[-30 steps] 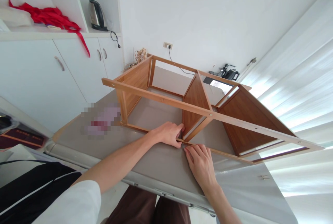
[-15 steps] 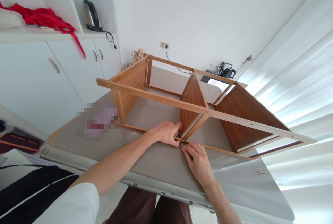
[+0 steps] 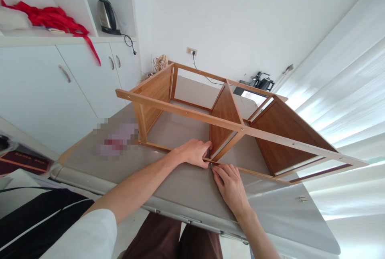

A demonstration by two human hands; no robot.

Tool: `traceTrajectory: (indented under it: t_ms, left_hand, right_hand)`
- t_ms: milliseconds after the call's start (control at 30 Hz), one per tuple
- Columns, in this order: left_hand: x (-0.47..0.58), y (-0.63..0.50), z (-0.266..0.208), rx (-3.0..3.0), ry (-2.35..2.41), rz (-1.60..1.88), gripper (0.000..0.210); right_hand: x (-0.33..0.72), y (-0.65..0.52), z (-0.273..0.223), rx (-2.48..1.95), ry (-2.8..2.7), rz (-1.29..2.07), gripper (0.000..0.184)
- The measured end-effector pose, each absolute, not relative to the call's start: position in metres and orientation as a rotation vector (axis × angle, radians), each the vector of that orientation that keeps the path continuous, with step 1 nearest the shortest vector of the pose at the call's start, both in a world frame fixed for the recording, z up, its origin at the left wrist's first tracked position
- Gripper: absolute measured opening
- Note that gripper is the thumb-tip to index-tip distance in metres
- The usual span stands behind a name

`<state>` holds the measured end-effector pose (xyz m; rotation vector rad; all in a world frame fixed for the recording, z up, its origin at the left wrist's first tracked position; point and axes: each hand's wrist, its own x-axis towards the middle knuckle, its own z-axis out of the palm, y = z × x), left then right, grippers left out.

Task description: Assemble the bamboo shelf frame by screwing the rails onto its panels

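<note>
A wooden shelf frame (image 3: 186,113) lies on its side, with three brown panels between its long rails. My left hand (image 3: 197,152) is closed around the lower near rail, where the middle panel (image 3: 224,106) meets it. Just to the right, my right hand (image 3: 228,181) pinches a small metal screw (image 3: 211,165) against the outside of that rail. Its fingertips cover most of the screw. On the upper near rail, a bolt head shows at the middle panel's other corner.
The frame rests on a grey table (image 3: 144,179). Two loose screws (image 3: 303,199) lie at the right. A blurred-out patch (image 3: 117,140) is at the left. Behind stand a black kettle (image 3: 265,84) and a white cabinet (image 3: 81,78); a curtain (image 3: 355,130) hangs at right.
The view has shifted slightly. Both hands keep their places at the rail joint, and a little more of the metal screw shows beside the right fingertips.
</note>
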<state>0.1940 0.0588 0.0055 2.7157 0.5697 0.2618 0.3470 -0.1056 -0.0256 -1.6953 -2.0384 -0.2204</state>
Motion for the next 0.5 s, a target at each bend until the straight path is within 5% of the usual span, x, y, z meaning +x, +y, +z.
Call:
traceTrajectory:
  t_ms: [500]
  left_hand:
    - [0.1947, 0.059, 0.0074, 2.716, 0.602, 0.201, 0.05]
  right_hand:
    - [0.3445, -0.1048, -0.0227, -1.736, -2.09, -0.266, 0.014]
